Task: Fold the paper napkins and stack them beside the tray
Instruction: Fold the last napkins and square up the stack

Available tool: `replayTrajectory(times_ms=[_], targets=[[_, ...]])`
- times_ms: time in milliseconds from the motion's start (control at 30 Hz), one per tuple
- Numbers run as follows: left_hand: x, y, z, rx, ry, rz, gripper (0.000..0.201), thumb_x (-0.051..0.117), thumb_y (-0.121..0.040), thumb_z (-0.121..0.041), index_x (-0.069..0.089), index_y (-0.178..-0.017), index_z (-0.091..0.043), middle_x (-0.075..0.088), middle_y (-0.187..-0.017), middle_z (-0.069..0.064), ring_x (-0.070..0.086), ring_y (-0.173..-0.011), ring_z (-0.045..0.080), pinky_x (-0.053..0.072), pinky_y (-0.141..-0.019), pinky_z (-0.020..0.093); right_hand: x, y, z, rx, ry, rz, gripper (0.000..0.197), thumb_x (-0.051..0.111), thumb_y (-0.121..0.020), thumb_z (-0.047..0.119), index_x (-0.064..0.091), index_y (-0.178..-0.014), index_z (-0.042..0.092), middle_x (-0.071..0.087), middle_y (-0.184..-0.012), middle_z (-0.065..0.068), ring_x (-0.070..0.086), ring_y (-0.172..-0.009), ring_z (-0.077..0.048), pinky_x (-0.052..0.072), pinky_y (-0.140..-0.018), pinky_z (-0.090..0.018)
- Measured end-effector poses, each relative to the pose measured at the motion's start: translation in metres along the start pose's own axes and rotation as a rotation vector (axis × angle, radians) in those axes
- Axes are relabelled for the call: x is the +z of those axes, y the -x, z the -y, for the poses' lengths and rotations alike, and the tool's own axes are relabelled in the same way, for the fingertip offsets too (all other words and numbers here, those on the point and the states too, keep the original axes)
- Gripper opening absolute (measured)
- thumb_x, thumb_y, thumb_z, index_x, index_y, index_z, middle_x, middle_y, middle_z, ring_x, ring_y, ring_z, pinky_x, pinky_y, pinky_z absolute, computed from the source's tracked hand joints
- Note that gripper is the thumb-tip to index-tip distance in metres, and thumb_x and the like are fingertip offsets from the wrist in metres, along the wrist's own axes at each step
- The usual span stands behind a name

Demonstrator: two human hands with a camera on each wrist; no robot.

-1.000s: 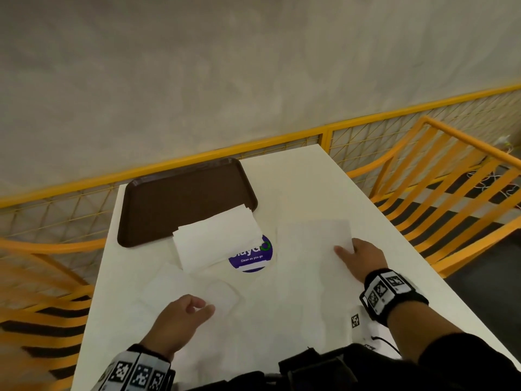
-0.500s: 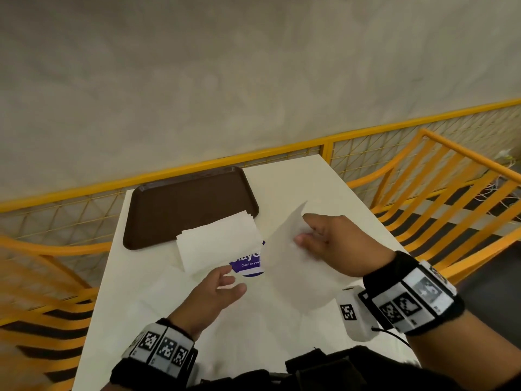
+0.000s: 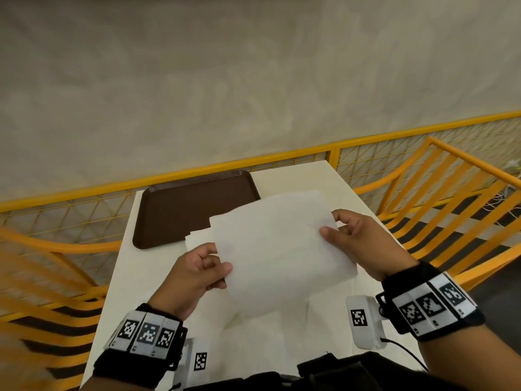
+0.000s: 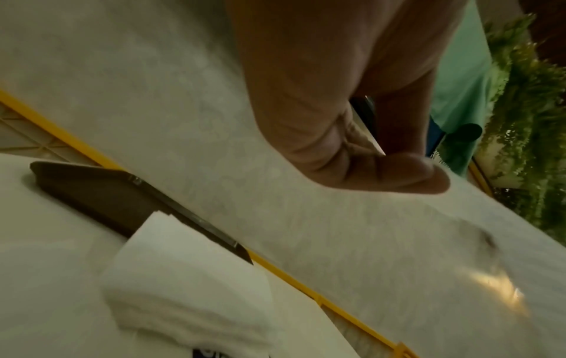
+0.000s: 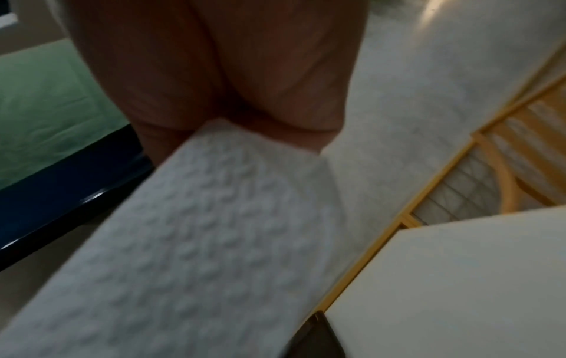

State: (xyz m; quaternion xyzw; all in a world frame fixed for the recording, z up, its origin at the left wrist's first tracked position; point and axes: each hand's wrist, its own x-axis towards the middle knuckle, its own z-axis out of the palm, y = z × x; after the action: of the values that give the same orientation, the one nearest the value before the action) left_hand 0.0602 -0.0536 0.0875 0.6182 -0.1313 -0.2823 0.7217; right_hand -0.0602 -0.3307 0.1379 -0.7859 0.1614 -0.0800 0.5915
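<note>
A white embossed paper napkin hangs unfolded in the air above the table, held by both hands. My left hand pinches its left edge between thumb and fingers. My right hand pinches its upper right edge; the right wrist view shows the napkin running out from under those fingers. A stack of folded napkins lies on the table against the near edge of the brown tray, mostly hidden behind the raised sheet in the head view. More flat napkins lie on the table below.
The white table is boxed in by a yellow mesh railing at the back and yellow bars on both sides. The tray holds nothing that I can see. A grey wall rises behind.
My right hand lifted the napkin off the table and raised it toward me. My left hand came up from the table and took its left edge.
</note>
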Motion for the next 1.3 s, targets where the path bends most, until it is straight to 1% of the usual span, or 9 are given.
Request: replayTrajectory(times_ms=[167,300,400,567,700,767,900,1133,1300], targets=[[-0.006,0.003,-0.006,0.066,0.01,0.05,0.083,0.097,-0.03,-0.027,0.067,-0.104,-0.002,0.073,-0.1,0.015,0.071,-0.09,0.024,0.057,-0.071,0.025,0.009,0.003,-0.008,0.057,-0.337,0.036,0.049,0.082,-0.064,0.046,0.067,-0.097,0.013,0.069,-0.099,-0.029,0.065,-0.09,-0.049,0.049,-0.082,-0.061],[0.004,0.004,-0.009,0.027,-0.037,0.007,0.051,0.084,-0.062,-0.011,0.067,-0.11,-0.007,0.073,-0.105,0.013,0.07,-0.096,0.027,0.058,-0.071,0.029,0.017,0.002,-0.01,0.04,-0.46,0.042,0.067,0.091,-0.04,0.054,0.07,-0.091,0.015,0.068,-0.104,-0.028,0.065,-0.088,-0.036,0.052,-0.081,-0.049],[0.007,0.005,-0.013,0.029,-0.091,-0.056,0.025,0.058,-0.089,-0.002,0.068,-0.108,-0.014,0.074,-0.104,0.009,0.07,-0.092,0.022,0.055,-0.08,0.036,0.018,-0.001,-0.016,0.037,-0.509,0.095,0.061,0.09,-0.051,0.05,0.07,-0.097,0.016,0.068,-0.107,-0.028,0.065,-0.094,-0.042,0.047,-0.085,-0.055],[-0.001,0.005,-0.02,0.049,-0.071,-0.114,0.025,0.053,-0.093,-0.002,0.07,-0.101,-0.019,0.075,-0.098,0.008,0.07,-0.089,0.022,0.055,-0.078,0.031,0.015,-0.003,-0.027,0.017,-0.532,0.129,0.061,0.089,-0.053,0.051,0.071,-0.098,0.013,0.058,-0.105,-0.041,0.052,-0.087,-0.041,0.043,-0.077,-0.049],[-0.002,0.006,-0.021,0.076,-0.041,-0.127,0.039,0.047,-0.093,0.002,0.077,-0.09,-0.022,0.075,-0.097,0.003,0.071,-0.089,0.02,0.057,-0.08,0.034,0.012,-0.002,-0.029,0.028,-0.562,0.138,0.057,0.09,-0.052,0.042,0.068,-0.086,0.002,0.064,-0.084,-0.022,0.059,-0.072,-0.029,0.054,-0.062,-0.035],[-0.004,0.006,-0.021,0.09,-0.037,-0.117,0.045,0.045,-0.092,0.002,0.079,-0.079,-0.024,0.075,-0.089,0.002,0.07,-0.082,0.022,0.058,-0.072,0.029,0.013,-0.001,-0.025,0.041,-0.564,0.117,0.016,0.073,-0.078,0.019,0.069,-0.073,0.005,0.063,-0.072,-0.016,0.058,-0.062,-0.025,0.053,-0.055,-0.029],[-0.019,0.003,-0.011,0.067,-0.046,-0.123,0.033,0.042,-0.086,-0.007,0.072,-0.073,-0.012,0.061,-0.09,0.02,0.049,-0.085,0.037,0.039,-0.076,0.042,0.013,-0.002,-0.026,0.093,-0.507,0.042,0.045,0.038,-0.092,-0.008,0.068,-0.06,0.005,0.046,-0.049,-0.008,0.042,-0.04,-0.012,0.037,-0.042,-0.016],[-0.013,0.007,-0.001,0.069,-0.18,-0.059,0.035,0.072,-0.072,-0.004,0.062,-0.104,-0.014,0.074,-0.093,0.0,0.07,-0.076,0.022,0.055,-0.063,0.027,0.031,-0.01,-0.041,0.098,-0.309,-0.045,0.013,0.072,-0.081,0.001,0.07,-0.075,0.012,0.048,-0.064,-0.006,0.043,-0.062,-0.022,0.037,-0.057,-0.03],[-0.026,-0.009,0.025,0.07,-0.554,-0.259,0.046,0.058,-0.085,0.006,0.059,-0.107,-0.034,0.07,-0.096,0.004,0.067,-0.066,0.013,0.053,-0.06,0.02,0.046,-0.01,-0.051,0.184,-0.255,-0.067,0.009,0.066,-0.086,0.0,0.069,-0.091,0.007,0.063,-0.077,-0.011,0.063,-0.068,-0.024,0.056,-0.066,-0.032]])
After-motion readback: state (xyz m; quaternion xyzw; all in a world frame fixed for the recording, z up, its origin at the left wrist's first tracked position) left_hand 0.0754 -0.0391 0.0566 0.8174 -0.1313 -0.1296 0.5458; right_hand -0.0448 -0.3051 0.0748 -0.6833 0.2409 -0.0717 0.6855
